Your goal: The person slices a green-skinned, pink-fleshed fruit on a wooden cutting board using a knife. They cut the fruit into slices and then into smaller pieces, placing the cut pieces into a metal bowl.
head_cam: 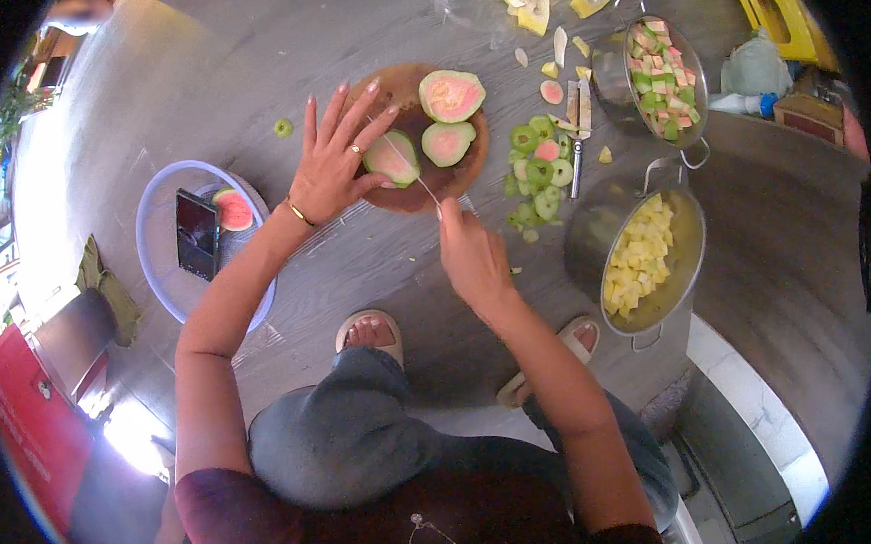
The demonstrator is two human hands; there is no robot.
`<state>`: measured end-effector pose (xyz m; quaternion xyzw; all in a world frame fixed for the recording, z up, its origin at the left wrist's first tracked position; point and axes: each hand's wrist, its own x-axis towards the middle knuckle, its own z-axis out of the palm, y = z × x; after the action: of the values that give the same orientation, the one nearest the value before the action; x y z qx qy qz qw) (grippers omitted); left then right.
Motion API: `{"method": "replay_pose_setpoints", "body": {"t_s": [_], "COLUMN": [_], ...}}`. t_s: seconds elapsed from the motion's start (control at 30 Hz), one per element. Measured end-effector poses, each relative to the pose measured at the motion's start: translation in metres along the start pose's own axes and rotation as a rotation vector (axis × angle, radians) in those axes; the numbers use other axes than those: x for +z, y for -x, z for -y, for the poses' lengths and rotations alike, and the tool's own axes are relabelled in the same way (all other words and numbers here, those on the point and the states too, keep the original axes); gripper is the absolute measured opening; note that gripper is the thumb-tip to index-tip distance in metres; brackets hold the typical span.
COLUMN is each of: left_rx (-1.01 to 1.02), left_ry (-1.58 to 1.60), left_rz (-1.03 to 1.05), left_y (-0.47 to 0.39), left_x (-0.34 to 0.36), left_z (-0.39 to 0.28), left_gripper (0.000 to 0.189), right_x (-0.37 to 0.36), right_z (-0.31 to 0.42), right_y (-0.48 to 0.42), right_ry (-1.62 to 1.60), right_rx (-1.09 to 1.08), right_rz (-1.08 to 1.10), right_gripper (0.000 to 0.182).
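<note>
On a round wooden cutting board (pixel 464 172), a pink-fleshed guava piece (pixel 381 161) lies cut face up. My left hand (pixel 336 156) steadies it from the left, thumb at its near edge and index finger by its far edge. The other fingers are spread above the board. My right hand (pixel 475 259) grips a knife (pixel 405 156), whose thin blade lies across the guava piece; the handle is mostly hidden in my fist. Two more guava pieces, a larger one (pixel 452 96) and a smaller one (pixel 448 144), rest on the board's right side.
Guava trimmings (pixel 540 165) and a peeler or second knife (pixel 580 134) lie right of the board. Beyond stand a pot of guava cubes (pixel 598 82) and a pot of yellow cubes (pixel 587 236). A purple-rimmed basket (pixel 143 248) holds a dark device (pixel 197 235) and a fruit piece (pixel 234 210).
</note>
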<state>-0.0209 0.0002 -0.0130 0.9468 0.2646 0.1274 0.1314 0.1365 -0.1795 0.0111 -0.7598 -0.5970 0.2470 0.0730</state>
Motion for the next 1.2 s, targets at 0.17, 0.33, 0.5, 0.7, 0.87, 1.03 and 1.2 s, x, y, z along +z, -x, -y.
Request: {"method": "replay_pose_setpoints", "body": {"t_s": [0.17,0.33,0.5,0.7,0.87,1.03,1.2], "left_rx": [0.043,0.059,0.056,-0.014,0.024,0.032,-0.006], "left_ry": [0.009,-0.002,0.057,0.141,0.115,0.093,0.073], "left_rz": [0.063,0.114,0.138,0.267,0.282,0.269,-0.030], "left_y": [-0.005,-0.013,-0.018,-0.029,-0.026,-0.042,-0.106], "left_x": [0.000,0.005,0.010,0.003,0.002,-0.020,-0.089], "left_z": [0.012,0.016,0.022,0.022,0.014,0.014,-0.001], "left_gripper": [0.084,0.085,0.084,0.093,0.089,0.090,0.085], "right_x": [-0.017,-0.021,-0.032,-0.028,0.028,0.022,0.022], "right_z": [0.011,0.008,0.014,0.015,-0.010,-0.004,-0.009], "right_y": [0.000,-0.005,-0.011,-0.023,-0.004,-0.012,-0.010], "right_ry": [-0.010,-0.054,-0.091,-0.060,-0.096,-0.032,-0.039], "right_rx": [0.064,0.110,0.134,0.175,0.098,0.083,0.121], "right_rz": [0.086,0.179,0.286,0.293,0.117,0.049,0.075], "right_gripper": [0.020,0.016,0.018,0.014,0.014,0.014,0.013]}}
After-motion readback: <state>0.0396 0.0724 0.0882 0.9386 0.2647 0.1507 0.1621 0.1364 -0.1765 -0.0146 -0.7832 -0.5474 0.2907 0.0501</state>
